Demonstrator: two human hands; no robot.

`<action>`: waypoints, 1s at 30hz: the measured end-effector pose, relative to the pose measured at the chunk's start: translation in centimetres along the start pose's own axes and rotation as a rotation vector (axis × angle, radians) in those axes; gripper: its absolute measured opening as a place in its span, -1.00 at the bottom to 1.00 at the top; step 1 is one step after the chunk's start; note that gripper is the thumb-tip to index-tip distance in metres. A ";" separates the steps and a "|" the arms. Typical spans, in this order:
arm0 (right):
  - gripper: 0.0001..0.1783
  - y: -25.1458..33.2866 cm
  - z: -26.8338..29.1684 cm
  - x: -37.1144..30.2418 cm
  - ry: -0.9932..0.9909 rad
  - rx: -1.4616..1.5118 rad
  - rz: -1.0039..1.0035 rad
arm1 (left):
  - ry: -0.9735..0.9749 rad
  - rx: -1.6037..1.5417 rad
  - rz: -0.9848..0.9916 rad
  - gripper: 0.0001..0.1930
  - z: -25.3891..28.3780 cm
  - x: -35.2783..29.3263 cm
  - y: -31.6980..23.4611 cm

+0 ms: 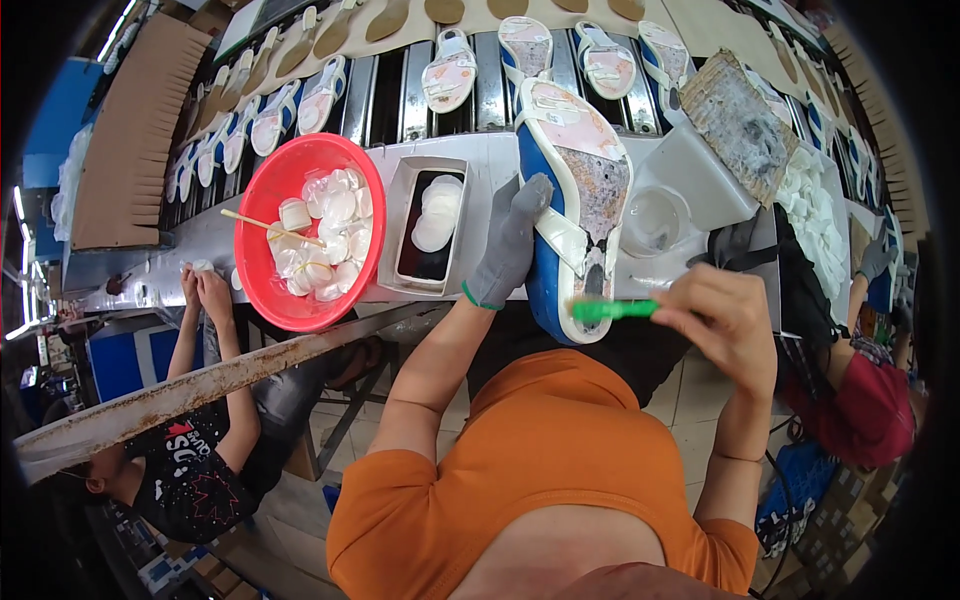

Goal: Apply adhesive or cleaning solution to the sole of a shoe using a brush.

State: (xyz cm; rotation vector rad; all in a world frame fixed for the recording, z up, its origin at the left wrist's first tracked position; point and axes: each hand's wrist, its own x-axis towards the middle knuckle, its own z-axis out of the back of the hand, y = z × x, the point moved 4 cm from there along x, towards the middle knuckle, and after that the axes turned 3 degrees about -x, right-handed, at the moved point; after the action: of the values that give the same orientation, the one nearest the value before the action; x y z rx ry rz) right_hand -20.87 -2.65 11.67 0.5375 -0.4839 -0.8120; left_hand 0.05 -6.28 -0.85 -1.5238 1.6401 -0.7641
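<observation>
My left hand (513, 238), in a grey glove with a green cuff, grips a white-strapped sandal on a blue last (590, 185). The sandal is tilted, its underside facing up and its heel end toward me. That underside is pinkish and speckled grey. In my bare right hand (728, 318) is a green-handled brush (625, 309), pinched between the fingers. The brush head lies over the heel of the underside. To the right of the sandal stands a round whitish translucent cup (655, 221).
A red bowl (246, 225) of white discs and a small tray (400, 225) with stacked discs stand left. Rollers behind carry several sandals (450, 72). A rough block (738, 125) leans at right, near crumpled white material (812, 225). Co-workers (190, 470) work on both sides.
</observation>
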 end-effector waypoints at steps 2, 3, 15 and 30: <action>-0.87 0.5 0.2 -0.3 0.100 0.069 0.041 | 0.020 -0.007 -0.002 -0.48 0.3 0.3 0.4; -0.87 0.6 0.1 0.0 0.098 0.068 0.038 | 0.037 -0.011 -0.007 -0.48 0.3 0.4 0.5; -0.84 0.8 0.7 1.3 -0.181 -0.029 -0.002 | -0.045 -0.252 0.025 -0.35 -0.8 1.3 -1.0; -0.88 0.3 -0.4 1.6 0.108 0.383 0.113 | -0.063 -0.297 -0.231 -0.23 0.5 1.5 -1.9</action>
State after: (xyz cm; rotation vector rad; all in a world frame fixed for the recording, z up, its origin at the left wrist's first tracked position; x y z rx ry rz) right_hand -19.52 -3.60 11.89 0.8949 -0.5682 -0.5802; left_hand 1.52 -7.93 0.31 -1.9531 1.6005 -0.6030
